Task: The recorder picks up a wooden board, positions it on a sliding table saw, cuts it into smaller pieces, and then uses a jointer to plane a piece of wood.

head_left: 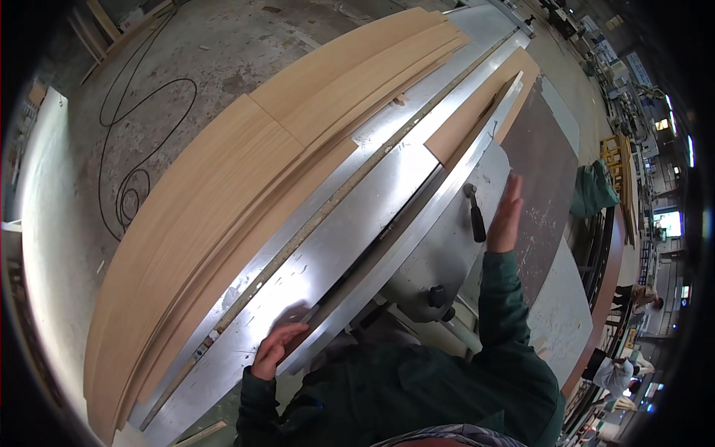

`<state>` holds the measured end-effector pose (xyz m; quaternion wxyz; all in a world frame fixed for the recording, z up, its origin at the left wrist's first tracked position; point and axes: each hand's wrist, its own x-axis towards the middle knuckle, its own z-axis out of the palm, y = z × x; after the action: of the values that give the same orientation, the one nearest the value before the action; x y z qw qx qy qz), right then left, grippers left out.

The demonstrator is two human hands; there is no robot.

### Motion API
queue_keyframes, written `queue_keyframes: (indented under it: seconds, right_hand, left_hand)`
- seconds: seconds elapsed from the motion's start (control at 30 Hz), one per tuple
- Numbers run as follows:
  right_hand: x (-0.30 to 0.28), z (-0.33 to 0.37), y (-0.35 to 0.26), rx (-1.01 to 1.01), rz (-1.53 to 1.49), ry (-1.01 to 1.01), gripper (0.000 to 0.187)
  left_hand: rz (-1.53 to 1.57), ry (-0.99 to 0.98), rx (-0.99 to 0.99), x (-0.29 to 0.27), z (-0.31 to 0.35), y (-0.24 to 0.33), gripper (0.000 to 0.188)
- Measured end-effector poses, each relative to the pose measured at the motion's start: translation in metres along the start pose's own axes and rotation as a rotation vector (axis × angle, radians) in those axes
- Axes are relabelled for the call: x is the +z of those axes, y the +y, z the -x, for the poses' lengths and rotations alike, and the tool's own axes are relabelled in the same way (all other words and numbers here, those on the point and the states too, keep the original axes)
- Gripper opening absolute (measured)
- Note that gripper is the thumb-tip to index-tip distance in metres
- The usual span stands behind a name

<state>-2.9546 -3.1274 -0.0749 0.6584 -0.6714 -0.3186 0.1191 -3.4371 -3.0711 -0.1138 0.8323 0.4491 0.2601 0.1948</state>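
left hand [277,349]: my fingers curl over the near end of the long aluminium rail [387,246] on the saw table [328,246], gripping its edge.
right hand [508,212]: open and flat, fingers straight, holding nothing, raised beside the black lever [475,214].
wood strip [477,108]: lies against the rail's far end.
stacked panels [223,201]: piled left of the rail, well apart from my hands.
progress: i judge the rail is being positioned; whether any cut is made, i cannot tell.
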Motion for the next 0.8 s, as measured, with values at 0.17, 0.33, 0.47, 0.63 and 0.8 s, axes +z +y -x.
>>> queue_keyframes:
  seconds: [0.17, 0.33, 0.47, 0.63, 0.8]
  right_hand:
    - [-0.021, 0.004, 0.004, -0.023, 0.043, 0.255, 0.06]
    - [0.036, 0.021, -0.022, 0.223, 0.001, 0.091, 0.062]
    - [0.028, 0.029, -0.04, 0.212, 0.028, 0.11, 0.061]
    - [0.034, 0.043, -0.028, 0.15, 0.087, 0.132, 0.059]
    - [0.003, 0.017, -0.001, 0.112, 0.19, 0.119, 0.056]
  left_hand:
    - [-0.007, -0.09, 0.042, -0.006, -0.002, 0.0, 0.056]
    - [-0.113, -0.115, 0.06, -0.007, -0.002, 0.01, 0.048]
    - [-0.31, -0.175, 0.147, -0.006, 0.002, 0.015, 0.043]
    - [-0.337, -0.166, 0.125, 0.002, 0.004, 0.014, 0.042]
    - [-0.63, 0.051, 0.103, 0.024, 0.005, 0.02, 0.038]
